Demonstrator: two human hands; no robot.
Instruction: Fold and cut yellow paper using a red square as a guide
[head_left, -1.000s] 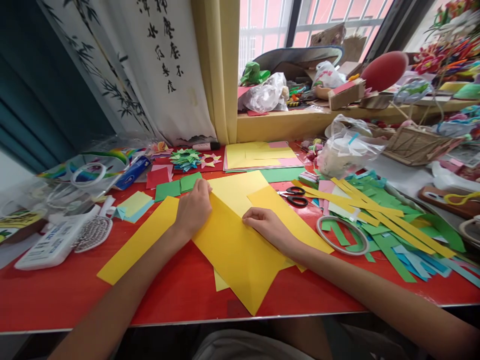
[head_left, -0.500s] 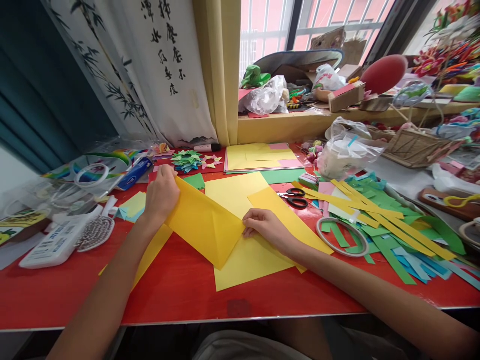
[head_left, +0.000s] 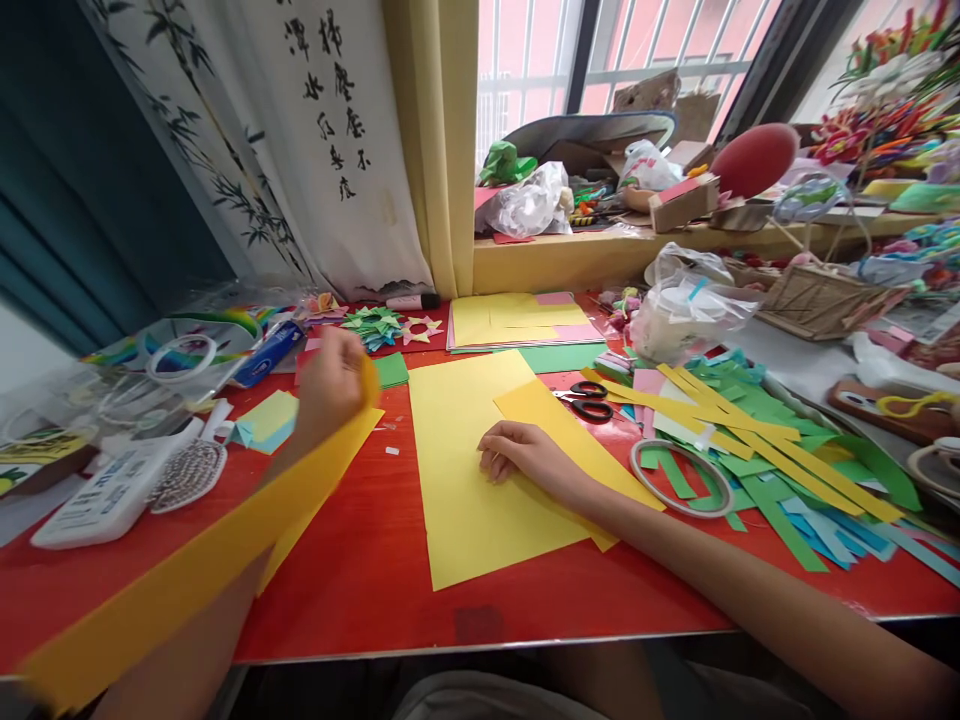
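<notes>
Raised over the left side of the red table, my left hand [head_left: 334, 380] is closed on a golden-yellow paper sheet [head_left: 180, 570]. That sheet slants down across my left forearm toward the bottom left corner, partly blurred. My right hand [head_left: 517, 460] rests over a pale yellow sheet [head_left: 457, 500], its fingers loosely curled and slightly apart, with nothing visible in them. Under my right wrist a golden-yellow paper piece [head_left: 559, 425] lies at an angle on the pale sheet. Another yellow piece [head_left: 326, 500] lies flat beneath the raised sheet. Scissors [head_left: 589, 400] with black handles lie beyond my right hand.
On the right are a roll of tape [head_left: 682, 478] and a heap of coloured paper strips [head_left: 795, 480]. A paper stack [head_left: 517, 320] sits at the back. A white bottle [head_left: 112, 490] and a hairbrush [head_left: 191, 470] lie left on the red table [head_left: 360, 600].
The golden-yellow sheet has swung left and down from between my hands, and now hangs over my left forearm. My right hand has let go of its corner and stays in nearly the same place.
</notes>
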